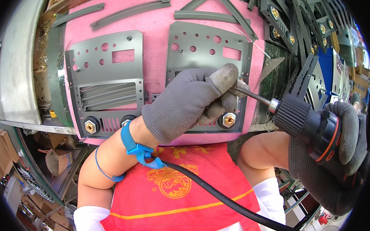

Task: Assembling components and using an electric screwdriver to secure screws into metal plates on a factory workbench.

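Note:
In my right hand (336, 155), which wears a grey glove, is a black electric screwdriver (294, 118) with an orange ring, its long bit pointing left. My left hand (198, 101), also gloved, is closed in a pinch around the bit's tip; whatever small piece sits between the fingers is hidden. Beneath that hand lies a dark grey metal panel (192, 35) with round holes, a rectangular cutout and a brass-centred terminal (228, 120) at its near edge. A matching panel (94, 68) with a slatted opening rests to its left.
Pink sheeting (154, 52) covers the work surface. Loose grey metal strips (131, 12) lie along the far side. More panels with brass terminals (275, 13) are piled at the far right. Bins of small brass-coloured parts (43, 43) stand at the left. A black cable (230, 206) crosses my red apron.

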A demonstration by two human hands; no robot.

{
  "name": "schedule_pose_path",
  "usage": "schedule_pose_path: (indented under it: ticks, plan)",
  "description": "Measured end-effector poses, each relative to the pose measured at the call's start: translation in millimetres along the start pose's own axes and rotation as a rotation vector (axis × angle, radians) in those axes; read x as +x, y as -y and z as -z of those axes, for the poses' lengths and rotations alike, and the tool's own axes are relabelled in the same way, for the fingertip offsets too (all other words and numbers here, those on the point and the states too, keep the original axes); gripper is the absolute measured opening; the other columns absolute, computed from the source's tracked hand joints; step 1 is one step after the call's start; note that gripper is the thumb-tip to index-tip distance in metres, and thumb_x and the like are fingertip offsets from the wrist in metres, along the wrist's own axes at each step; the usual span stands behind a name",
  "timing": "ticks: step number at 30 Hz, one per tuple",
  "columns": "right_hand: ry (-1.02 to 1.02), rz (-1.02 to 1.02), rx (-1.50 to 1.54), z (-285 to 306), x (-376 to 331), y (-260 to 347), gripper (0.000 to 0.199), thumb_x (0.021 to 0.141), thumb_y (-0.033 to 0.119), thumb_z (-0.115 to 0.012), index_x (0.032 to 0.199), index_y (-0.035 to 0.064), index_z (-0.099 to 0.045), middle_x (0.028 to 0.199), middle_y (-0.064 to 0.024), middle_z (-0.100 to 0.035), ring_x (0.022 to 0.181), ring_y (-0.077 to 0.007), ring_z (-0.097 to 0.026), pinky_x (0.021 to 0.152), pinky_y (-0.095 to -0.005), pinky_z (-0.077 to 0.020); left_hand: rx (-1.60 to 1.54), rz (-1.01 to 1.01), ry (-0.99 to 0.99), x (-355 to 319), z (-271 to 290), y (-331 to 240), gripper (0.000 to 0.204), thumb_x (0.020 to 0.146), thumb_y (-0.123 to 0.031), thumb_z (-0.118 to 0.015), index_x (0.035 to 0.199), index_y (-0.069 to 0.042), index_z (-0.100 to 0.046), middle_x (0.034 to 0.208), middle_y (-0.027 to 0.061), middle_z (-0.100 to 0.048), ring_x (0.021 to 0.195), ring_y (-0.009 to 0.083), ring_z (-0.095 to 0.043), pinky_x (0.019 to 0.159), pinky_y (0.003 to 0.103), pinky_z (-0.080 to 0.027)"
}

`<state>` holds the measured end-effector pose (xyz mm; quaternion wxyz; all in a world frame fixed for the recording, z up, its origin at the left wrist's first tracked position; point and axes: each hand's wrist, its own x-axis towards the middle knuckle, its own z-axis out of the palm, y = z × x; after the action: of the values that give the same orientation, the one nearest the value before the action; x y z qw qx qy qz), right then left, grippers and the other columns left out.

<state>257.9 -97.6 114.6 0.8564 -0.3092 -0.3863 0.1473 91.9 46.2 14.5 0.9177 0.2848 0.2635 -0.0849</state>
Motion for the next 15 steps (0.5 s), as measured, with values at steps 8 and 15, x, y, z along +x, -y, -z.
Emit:
schedule_pose_path:
  ticks: [8, 15]
  plan:
    - [0.05, -0.011, 0.037, 2.7, -5.1, 0.5, 0.011, 0.07, 0.012, -0.06, 0.079, 0.0071, -0.056, 0.071, -0.0025, -0.056, 0.064, -0.0077, -0.056, 0.067, -0.0216, -0.0454, -0.079, -0.018, 0.005, 0.2, -4.5, 7.9, 0.043, 0.102, -0.045, -0.055, 0.1, -0.004, -0.069, 0.073, -0.0035, -0.058, 0.054, 0.0032, -0.041, 0.048, 0.02, -0.035]
    - [0.124, 0.022, 0.033, 4.3, -15.1, -5.0, 0.016, 0.076, 0.014, -0.059, 0.087, 0.0042, -0.055, 0.078, -0.0073, -0.056, 0.065, -0.0117, -0.056, 0.062, -0.0243, -0.0454, 0.068, 0.023, -0.042, -3.8, -12.5, 8.2, 0.054, 0.103, -0.051, -0.047, 0.111, -0.001, -0.065, 0.07, -0.0054, -0.049, 0.054, 0.0032, -0.034, 0.05, 0.02, -0.029]
